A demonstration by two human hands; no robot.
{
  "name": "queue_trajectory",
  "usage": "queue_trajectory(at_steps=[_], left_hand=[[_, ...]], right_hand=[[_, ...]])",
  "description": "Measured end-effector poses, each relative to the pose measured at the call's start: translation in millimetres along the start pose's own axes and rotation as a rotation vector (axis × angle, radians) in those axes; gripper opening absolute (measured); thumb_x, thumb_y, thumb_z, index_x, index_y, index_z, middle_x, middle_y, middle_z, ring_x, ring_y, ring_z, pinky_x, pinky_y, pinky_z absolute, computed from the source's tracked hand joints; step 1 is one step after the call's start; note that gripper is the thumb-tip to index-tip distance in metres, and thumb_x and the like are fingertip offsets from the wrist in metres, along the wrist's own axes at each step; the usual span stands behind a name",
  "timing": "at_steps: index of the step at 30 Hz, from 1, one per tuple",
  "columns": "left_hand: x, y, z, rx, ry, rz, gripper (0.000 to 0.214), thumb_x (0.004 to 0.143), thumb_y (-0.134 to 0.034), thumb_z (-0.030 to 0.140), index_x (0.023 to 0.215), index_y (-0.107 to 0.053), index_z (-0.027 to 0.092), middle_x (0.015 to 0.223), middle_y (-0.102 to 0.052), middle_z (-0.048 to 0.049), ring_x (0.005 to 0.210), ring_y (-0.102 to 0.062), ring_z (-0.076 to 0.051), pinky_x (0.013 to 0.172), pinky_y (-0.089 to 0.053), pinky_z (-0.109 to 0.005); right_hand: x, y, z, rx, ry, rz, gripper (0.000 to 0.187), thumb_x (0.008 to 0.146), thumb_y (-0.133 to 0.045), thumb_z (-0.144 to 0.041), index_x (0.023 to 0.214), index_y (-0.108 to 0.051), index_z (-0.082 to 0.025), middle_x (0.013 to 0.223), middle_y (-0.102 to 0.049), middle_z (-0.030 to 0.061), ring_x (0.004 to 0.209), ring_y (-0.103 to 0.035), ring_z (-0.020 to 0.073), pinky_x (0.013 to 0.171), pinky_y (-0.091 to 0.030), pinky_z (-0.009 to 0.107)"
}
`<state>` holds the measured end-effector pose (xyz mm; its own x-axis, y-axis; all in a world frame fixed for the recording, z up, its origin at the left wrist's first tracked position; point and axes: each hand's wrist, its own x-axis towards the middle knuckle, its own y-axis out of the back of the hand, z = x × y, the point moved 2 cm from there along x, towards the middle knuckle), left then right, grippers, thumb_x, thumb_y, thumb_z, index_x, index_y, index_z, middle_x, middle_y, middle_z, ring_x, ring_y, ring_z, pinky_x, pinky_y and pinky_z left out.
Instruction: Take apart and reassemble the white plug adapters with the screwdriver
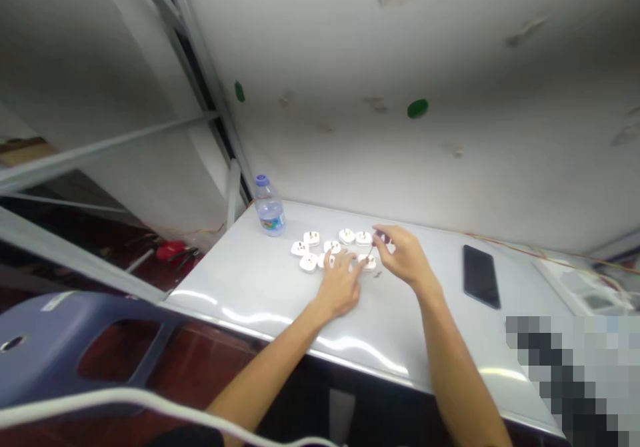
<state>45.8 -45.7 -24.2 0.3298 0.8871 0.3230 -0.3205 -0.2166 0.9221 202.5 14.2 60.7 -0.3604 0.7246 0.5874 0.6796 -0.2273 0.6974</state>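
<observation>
Several white three-pin plugs [309, 262] lie with their pins up on the grey tabletop. My left hand [341, 283] rests among them, its thumb and forefinger at the edge of the nearest right plug [369, 263], steadying it. My right hand [403, 257] pinches a small screwdriver [371, 251], whose thin shaft slants down to that same plug. Most of the screwdriver's handle is hidden by my fingers. Just right of the plug lie a few tiny metal pieces [378, 274], too small to name.
A water bottle [271, 212] stands at the table's back left corner. A black phone [481, 276] lies to the right, near thin wires [530, 250] and a white frame-like object. A blue plastic stool [45, 340] is at lower left, and a white cable [150, 400] crosses the foreground.
</observation>
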Motion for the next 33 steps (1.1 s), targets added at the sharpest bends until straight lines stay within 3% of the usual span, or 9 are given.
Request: queue_trajectory(at_steps=[19, 33], left_hand=[[-0.1, 0.6, 1.0, -0.005, 0.004, -0.010, 0.056, 0.083, -0.055, 0.021, 0.139, -0.049, 0.028, 0.135, -0.051, -0.0096, 0.138, -0.034, -0.033, 0.118, -0.011, -0.063], [0.0, -1.2, 0.2, -0.006, 0.008, -0.013, 0.057, 0.083, -0.053, 0.021, 0.140, -0.048, 0.029, 0.137, -0.051, -0.0093, 0.139, -0.033, -0.032, 0.117, -0.011, -0.063]], right_hand=[[-0.3, 8.5, 5.5, 0.004, -0.014, 0.065, 0.027, 0.091, -0.052, -0.028, 0.110, -0.068, -0.017, 0.088, -0.074, 0.0084, 0.074, -0.065, 0.0216, 0.075, -0.054, 0.038], [-1.9, 6.1, 4.2, 0.015, -0.021, 0.028, 0.028, 0.092, -0.051, -0.029, 0.111, -0.068, -0.018, 0.089, -0.074, 0.0086, 0.076, -0.065, 0.0219, 0.075, -0.053, 0.037]])
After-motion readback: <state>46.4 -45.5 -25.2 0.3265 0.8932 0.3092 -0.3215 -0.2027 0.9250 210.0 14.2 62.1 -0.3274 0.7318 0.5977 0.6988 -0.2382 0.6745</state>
